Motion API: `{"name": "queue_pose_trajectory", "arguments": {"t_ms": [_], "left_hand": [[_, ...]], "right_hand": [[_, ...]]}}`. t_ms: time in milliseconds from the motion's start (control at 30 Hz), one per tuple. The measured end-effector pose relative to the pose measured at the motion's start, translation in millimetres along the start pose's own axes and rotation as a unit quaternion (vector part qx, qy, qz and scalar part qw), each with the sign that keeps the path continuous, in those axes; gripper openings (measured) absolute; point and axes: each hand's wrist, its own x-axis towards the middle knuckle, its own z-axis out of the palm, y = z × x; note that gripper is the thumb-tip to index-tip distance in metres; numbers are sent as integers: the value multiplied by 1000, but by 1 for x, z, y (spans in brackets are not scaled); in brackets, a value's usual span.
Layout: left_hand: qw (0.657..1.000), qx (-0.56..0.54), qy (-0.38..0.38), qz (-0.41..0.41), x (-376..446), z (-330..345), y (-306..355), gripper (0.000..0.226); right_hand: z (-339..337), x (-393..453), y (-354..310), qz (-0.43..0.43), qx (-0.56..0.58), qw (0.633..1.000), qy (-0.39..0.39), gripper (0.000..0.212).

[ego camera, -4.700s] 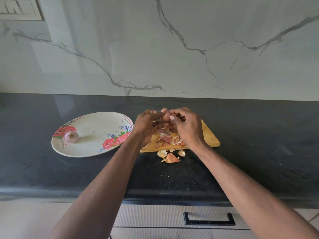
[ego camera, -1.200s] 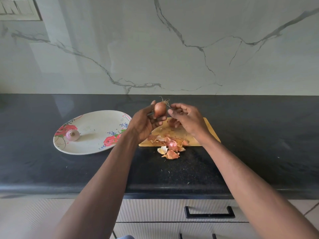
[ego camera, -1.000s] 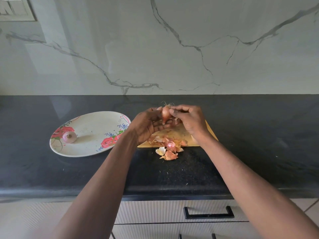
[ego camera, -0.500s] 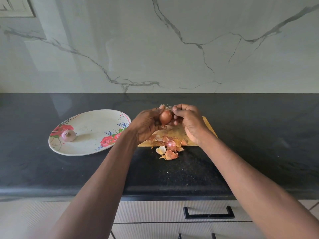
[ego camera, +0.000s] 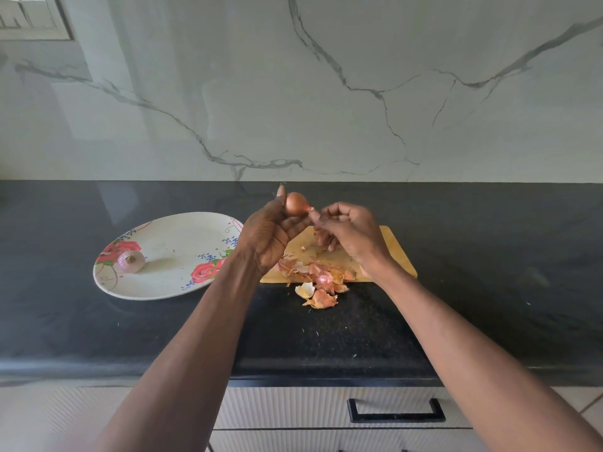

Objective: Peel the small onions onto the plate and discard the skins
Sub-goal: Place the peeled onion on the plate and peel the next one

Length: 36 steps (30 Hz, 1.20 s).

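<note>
While left hand (ego camera: pixel 266 234) grips onion (ego camera: pixel 296 204), right hand (ego camera: pixel 350 233) pinches tip.

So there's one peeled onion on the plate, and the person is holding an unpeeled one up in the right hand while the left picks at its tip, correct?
Nearly. The hands are swapped: the head view shows the left hand holding the unpeeled onion up, while the right hand picks at its tip. One peeled onion does lie on the plate.
</note>
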Motion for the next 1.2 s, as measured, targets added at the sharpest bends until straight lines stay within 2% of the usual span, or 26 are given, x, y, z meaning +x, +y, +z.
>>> {"name": "queue_pose_trajectory", "arguments": {"t_ms": [67, 167, 267, 400, 600, 733, 967, 1100, 1200], "left_hand": [[998, 62, -5, 3, -1, -1, -2, 34], [995, 94, -38, 1, -4, 0, -2, 15], [994, 92, -67, -3, -6, 2, 0, 24], [988, 120, -92, -21, -12, 7, -3, 20], [987, 127, -96, 7, -10, 5, -5, 46], [983, 144, -113, 9, -11, 6, -7, 38], [979, 162, -124, 7, -10, 5, -9, 31], [979, 155, -130, -2, -11, 6, -8, 33], [980, 147, -130, -18, -11, 8, -8, 25]], "right_hand": [[3, -1, 1, -11, 4, 1000, -5, 19], [0, -1, 0, -38, 6, 997, 60, 4], [-6, -1, -3, -60, 15, 992, 106, 7], [-4, -4, -3, -62, 14, 994, 88, 9], [-4, -3, -5, -69, 27, 993, 88, 9], [-6, -2, -4, -80, -3, 992, 94, 6], [0, 1, 3, -129, -156, 970, 131, 10], [2, 1, 4, -118, -165, 971, 128, 11], [5, -1, 2, -106, -157, 973, 131, 10]]}}
